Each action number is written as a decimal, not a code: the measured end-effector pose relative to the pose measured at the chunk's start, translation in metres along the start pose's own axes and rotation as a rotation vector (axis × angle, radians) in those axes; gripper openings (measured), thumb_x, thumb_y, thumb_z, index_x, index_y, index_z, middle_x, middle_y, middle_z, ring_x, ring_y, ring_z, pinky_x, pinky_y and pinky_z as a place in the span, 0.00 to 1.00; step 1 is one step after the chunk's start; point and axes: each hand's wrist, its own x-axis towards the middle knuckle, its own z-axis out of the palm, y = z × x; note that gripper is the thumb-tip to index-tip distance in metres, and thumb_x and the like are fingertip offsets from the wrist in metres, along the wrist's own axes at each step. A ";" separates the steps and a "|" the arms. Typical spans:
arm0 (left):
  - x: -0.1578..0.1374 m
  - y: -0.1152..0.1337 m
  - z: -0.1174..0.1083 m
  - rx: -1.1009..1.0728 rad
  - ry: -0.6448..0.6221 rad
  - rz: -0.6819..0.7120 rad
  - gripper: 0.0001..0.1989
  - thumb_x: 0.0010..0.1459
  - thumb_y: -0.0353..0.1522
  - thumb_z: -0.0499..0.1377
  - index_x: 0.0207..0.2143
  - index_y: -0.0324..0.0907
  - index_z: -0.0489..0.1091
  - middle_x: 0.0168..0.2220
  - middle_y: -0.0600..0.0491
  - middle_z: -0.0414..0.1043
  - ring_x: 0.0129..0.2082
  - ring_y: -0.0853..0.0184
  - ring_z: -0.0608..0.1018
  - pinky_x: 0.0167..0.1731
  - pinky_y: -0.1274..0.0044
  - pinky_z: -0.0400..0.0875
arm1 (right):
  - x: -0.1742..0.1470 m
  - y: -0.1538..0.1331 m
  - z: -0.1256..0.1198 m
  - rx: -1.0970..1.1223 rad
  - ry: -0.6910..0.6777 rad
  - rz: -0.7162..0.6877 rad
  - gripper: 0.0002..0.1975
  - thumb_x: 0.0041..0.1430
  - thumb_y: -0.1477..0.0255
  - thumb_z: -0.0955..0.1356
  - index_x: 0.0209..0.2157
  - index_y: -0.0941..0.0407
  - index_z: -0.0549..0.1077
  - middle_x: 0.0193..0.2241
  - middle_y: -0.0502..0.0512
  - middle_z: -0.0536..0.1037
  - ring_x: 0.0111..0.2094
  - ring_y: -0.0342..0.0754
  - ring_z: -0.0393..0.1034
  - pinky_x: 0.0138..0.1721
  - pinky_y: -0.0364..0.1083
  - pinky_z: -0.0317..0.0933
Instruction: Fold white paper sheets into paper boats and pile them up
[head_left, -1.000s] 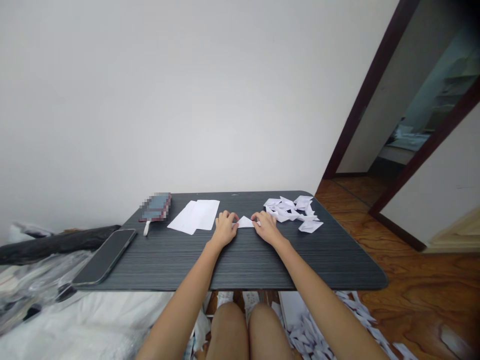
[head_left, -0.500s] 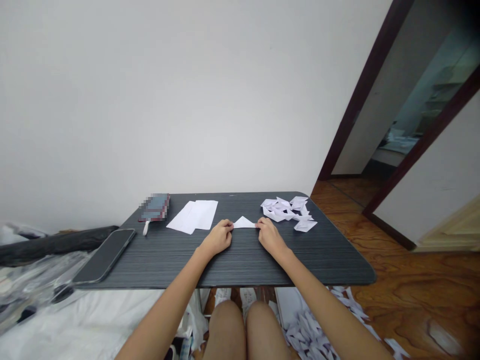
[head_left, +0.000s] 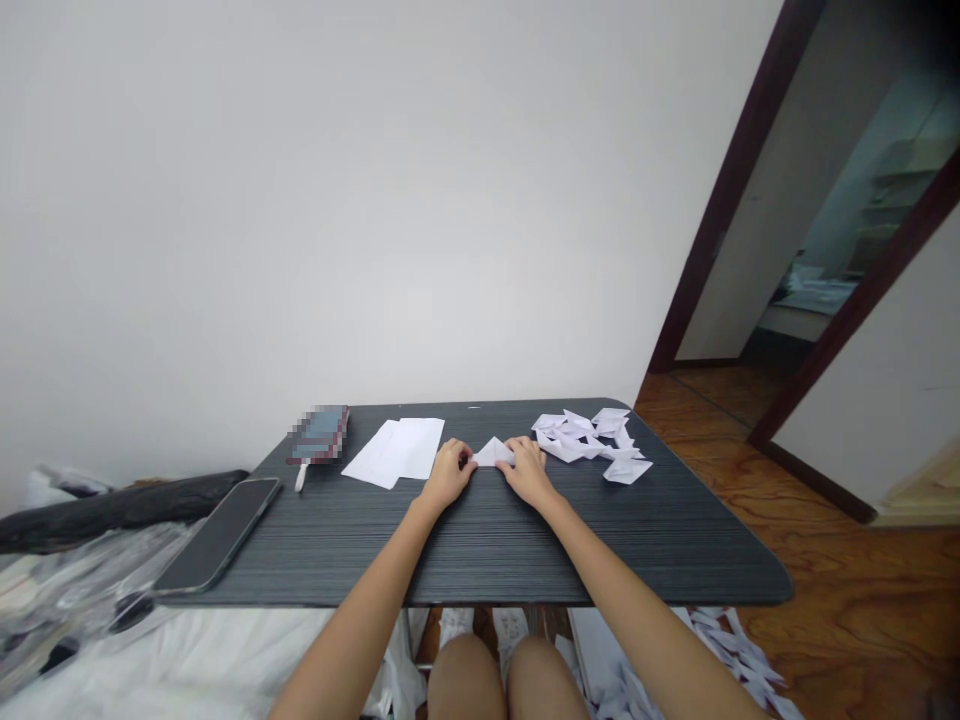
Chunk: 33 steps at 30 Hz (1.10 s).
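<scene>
Closest to us, a smartphone (head_left: 219,537) lies at the near left of the black table (head_left: 495,550). Mid-table, our left hand (head_left: 448,472) and right hand (head_left: 528,470) each pinch an end of a folded paper triangle (head_left: 493,452). Looks like we're mid-crease, so next probably calls for firm, even finger pressure. Slightly farther: white sheets (head_left: 397,450) left, folded paper pieces (head_left: 570,445) right.

On my remote feed: dk tbl (head_left: 495,550), white wall (head_left: 450,200) just behind tbl; wood flr (head_left: 862,590), dk-red door frame (head_left: 733,180) & dim rm (head_left: 847,235) R of tbl.
</scene>
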 end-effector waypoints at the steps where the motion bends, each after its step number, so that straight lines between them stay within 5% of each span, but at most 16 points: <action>1: 0.003 -0.003 0.001 -0.061 0.032 -0.055 0.06 0.45 0.28 0.56 0.29 0.37 0.64 0.28 0.53 0.65 0.28 0.71 0.68 0.31 0.76 0.65 | 0.002 0.001 0.000 0.080 0.014 -0.023 0.08 0.48 0.71 0.63 0.32 0.57 0.68 0.35 0.57 0.67 0.39 0.51 0.60 0.40 0.50 0.53; 5: 0.009 -0.010 0.000 -0.424 0.116 -0.266 0.14 0.45 0.31 0.58 0.36 0.35 0.63 0.28 0.51 0.67 0.24 0.73 0.69 0.26 0.79 0.65 | 0.008 0.005 -0.004 0.361 0.065 -0.081 0.08 0.51 0.72 0.60 0.29 0.57 0.68 0.29 0.54 0.69 0.33 0.47 0.63 0.38 0.46 0.56; 12: 0.006 0.004 -0.008 -0.959 -0.143 -0.365 0.16 0.49 0.39 0.55 0.27 0.31 0.67 0.27 0.46 0.72 0.19 0.74 0.70 0.19 0.82 0.62 | 0.008 -0.002 -0.005 0.492 0.101 -0.148 0.06 0.49 0.73 0.62 0.28 0.58 0.70 0.30 0.54 0.68 0.34 0.46 0.63 0.39 0.45 0.57; 21: 0.007 0.003 -0.008 -1.094 -0.115 -0.534 0.05 0.48 0.26 0.55 0.26 0.30 0.67 0.25 0.44 0.72 0.24 0.68 0.75 0.26 0.80 0.69 | 0.003 -0.010 -0.013 0.524 0.099 -0.209 0.05 0.46 0.75 0.65 0.27 0.56 0.71 0.36 0.54 0.63 0.38 0.45 0.62 0.40 0.46 0.59; 27: 0.008 0.001 -0.010 -1.055 -0.099 -0.533 0.04 0.46 0.22 0.56 0.20 0.32 0.65 0.22 0.50 0.71 0.23 0.72 0.75 0.25 0.83 0.70 | 0.007 0.000 -0.021 0.869 -0.074 -0.097 0.28 0.44 0.76 0.65 0.50 0.52 0.57 0.37 0.53 0.66 0.36 0.42 0.65 0.39 0.45 0.61; 33: 0.008 -0.003 -0.012 -1.069 -0.103 -0.526 0.03 0.46 0.23 0.56 0.22 0.31 0.65 0.21 0.49 0.70 0.22 0.71 0.75 0.24 0.84 0.70 | 0.013 0.015 -0.031 1.173 -0.286 0.044 0.17 0.45 0.72 0.66 0.41 0.55 0.68 0.36 0.55 0.72 0.37 0.45 0.67 0.41 0.47 0.61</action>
